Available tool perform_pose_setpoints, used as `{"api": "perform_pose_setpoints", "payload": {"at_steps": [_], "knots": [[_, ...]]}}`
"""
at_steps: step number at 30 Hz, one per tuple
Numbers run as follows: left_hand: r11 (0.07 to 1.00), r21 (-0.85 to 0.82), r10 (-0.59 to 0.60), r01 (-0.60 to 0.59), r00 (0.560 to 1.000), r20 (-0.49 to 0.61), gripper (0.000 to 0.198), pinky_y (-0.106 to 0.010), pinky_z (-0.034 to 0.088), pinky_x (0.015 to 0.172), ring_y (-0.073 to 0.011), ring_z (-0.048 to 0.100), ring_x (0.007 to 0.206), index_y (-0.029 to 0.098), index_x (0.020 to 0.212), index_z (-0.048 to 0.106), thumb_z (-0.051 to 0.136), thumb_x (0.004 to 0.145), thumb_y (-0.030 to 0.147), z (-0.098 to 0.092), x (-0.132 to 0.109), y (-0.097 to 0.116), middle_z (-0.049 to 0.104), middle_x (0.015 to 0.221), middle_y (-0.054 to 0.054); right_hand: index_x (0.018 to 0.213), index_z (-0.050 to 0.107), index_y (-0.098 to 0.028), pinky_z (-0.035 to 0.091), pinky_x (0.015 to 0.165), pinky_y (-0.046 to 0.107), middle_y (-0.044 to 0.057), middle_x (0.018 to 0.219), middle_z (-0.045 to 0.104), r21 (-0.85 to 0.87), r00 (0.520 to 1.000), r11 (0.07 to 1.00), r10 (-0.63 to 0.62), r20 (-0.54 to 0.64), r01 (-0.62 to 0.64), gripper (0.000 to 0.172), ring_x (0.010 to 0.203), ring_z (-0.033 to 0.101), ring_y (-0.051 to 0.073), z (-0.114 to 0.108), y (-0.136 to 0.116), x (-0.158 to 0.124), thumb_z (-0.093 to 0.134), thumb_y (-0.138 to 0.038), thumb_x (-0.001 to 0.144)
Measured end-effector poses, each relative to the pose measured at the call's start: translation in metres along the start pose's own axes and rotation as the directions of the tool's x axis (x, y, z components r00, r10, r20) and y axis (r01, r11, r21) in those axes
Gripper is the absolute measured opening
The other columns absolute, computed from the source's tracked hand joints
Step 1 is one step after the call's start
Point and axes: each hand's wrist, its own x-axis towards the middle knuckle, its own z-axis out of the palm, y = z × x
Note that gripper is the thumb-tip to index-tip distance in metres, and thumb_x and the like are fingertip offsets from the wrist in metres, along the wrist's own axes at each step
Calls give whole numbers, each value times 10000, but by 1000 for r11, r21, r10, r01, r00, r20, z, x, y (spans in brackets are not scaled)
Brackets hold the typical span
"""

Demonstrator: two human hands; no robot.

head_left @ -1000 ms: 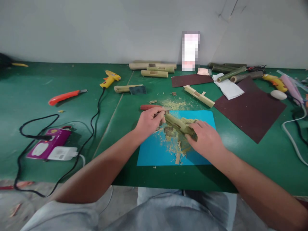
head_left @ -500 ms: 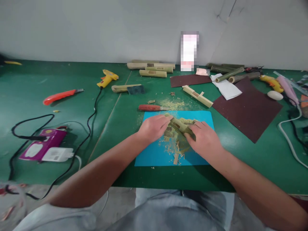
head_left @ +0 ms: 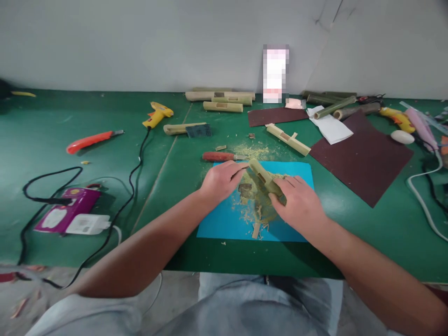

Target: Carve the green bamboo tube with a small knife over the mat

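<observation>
Across the green table [head_left: 182, 170], the right hand [head_left: 298, 196] grips a bamboo tube [head_left: 257, 168] slanting away leftward, far end beside the half-curled left hand [head_left: 222, 180], its hold unclear.

From close above, the single head-worn camera faces forward and down across the desk [head_left: 336, 186] to the wall [head_left: 140, 46], apparently wide-angled.

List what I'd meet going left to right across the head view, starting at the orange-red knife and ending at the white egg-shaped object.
Orange-red knife → yellow glue gun on the left → left hand → bamboo tube held by the right hand → right hand → white egg-shaped object.
</observation>
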Motion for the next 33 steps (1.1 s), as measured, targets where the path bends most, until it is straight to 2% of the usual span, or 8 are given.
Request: {"api": "perform_pose_setpoints", "payload": {"at_steps": [6,11,13,18,22,26,30,33], "knots": [[997,-58,41,-43,999,-24,326,-332,551,910,-197,692,971,174,1208,706,462,1023,287,5,4,1,741,1035,-91,1125,644,-168,510,875,452,123,979,703,50,998,999,-1,59,-2,263,979,636,298,4,-5,-3,582,-305,909],[999,-35,11,-12,999,-35,275,-321,559,879,-200,698,938,180,1170,723,562,981,297,11,4,-1,746,1014,-84,1134,644,-148,519,858,452,137,1022,712,50,995,999,11,100,-17,297,975,648,303,6,-7,-4,606,-322,897],[999,-40,10,-10,1000,-16,263,-307,563,854,-190,700,911,192,1149,730,559,983,303,13,4,1,744,990,-77,1119,649,-152,518,867,449,139,1025,715,50,995,999,8,95,-13,271,981,649,298,7,-6,-4,583,-305,906],[992,-47,124,-121,988,92,309,-299,565,843,-188,697,936,199,1184,719,479,1021,303,16,8,6,738,1010,-84,1079,665,-131,524,860,445,147,985,722,30,998,999,11,67,-13,251,942,658,293,9,-5,-4,539,-263,906],[996,32,81,-83,995,60,323,-314,563,832,-203,694,925,174,1175,722,466,1023,297,16,10,3,730,990,-97,1097,667,-108,524,848,448,163,986,720,-9,998,1000,11,59,-10,277,938,658,299,8,-7,-4,510,-247,917],[991,-6,135,-135,987,88,326,-298,561,817,-195,697,925,178,1183,719,462,1028,305,17,9,6,733,1019,-94,1097,673,-92,522,857,444,162,967,719,-24,996,999,26,87,-24,284,931,662,297,7,-8,-3,521,-232,902],[994,33,99,-101,993,66,336,-325,562,824,-212,698,922,157,1171,720,453,1026,302,18,9,8,737,1006,-108,1081,676,-99,523,865,450,163,964,717,-23,996,1000,18,91,-16,274,935,661,298,5,-8,-3,518,-236,904],[992,16,122,-124,988,96,331,-318,563,827,-214,700,954,181,1192,714,458,1026,310,18,9,7,740,1047,-101,1068,675,-107,526,846,441,155,967,718,-17,994,1000,20,106,-19,259,931,660,297,5,-8,-3,529,-232,895]]}}
